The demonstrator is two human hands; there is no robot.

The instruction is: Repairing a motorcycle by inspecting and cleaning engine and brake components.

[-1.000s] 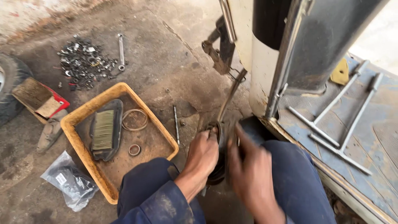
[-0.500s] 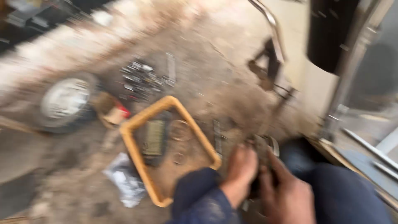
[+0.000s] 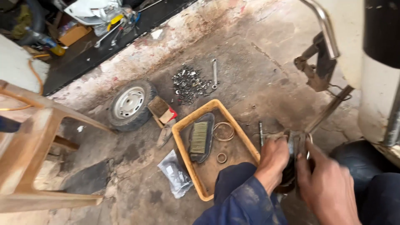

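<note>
Stained concrete floor, both hands' fingers [image 3: 309, 155] pinching upright round metal part [image 3: 296, 146], rod [image 3: 329, 110] slanting up-right

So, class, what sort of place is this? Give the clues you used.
Probably a vehicle repair workshop: a loose wheel, a spanner beside a pile of nuts and bolts, and an orange tray of parts on an oil-stained floor.

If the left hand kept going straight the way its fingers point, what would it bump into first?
Probably the dark metal part that the left hand already grips together with the right hand; depth beyond it is unclear.
</note>
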